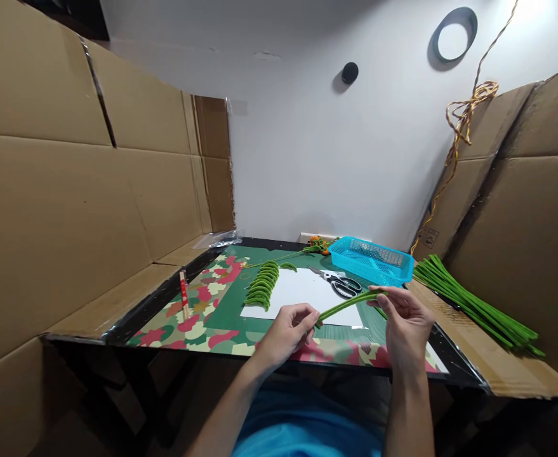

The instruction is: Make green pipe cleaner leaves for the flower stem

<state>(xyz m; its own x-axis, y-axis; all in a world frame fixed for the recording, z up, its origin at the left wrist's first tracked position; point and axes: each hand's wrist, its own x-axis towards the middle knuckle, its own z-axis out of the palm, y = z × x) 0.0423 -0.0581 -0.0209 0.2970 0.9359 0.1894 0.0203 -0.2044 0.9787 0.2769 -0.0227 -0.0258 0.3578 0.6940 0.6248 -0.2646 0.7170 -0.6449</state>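
A pair of green pipe cleaners (pixel 348 306) stretches between my two hands above the front of the table. My left hand (pixel 294 327) pinches the lower left end, and my right hand (pixel 406 320) grips the higher right end. Beyond them lies a white sheet of paper (pixel 292 297). Scissors with black and white handles (pixel 343 283) rest on its right part, blades pointing away to the left. Along the paper's left edge runs a row of several curved green pipe-cleaner pieces (pixel 262 284), with one more curved piece (pixel 288 266) beside its far end.
A blue plastic basket (pixel 371 261) stands at the back right, next to an orange flower with a green stem (pixel 320 244). Many long green pipe cleaners (pixel 478 308) lie on cardboard at right. A red-wrapped chopstick packet (pixel 184 295) lies left. Cardboard walls (pixel 155 184) flank the table.
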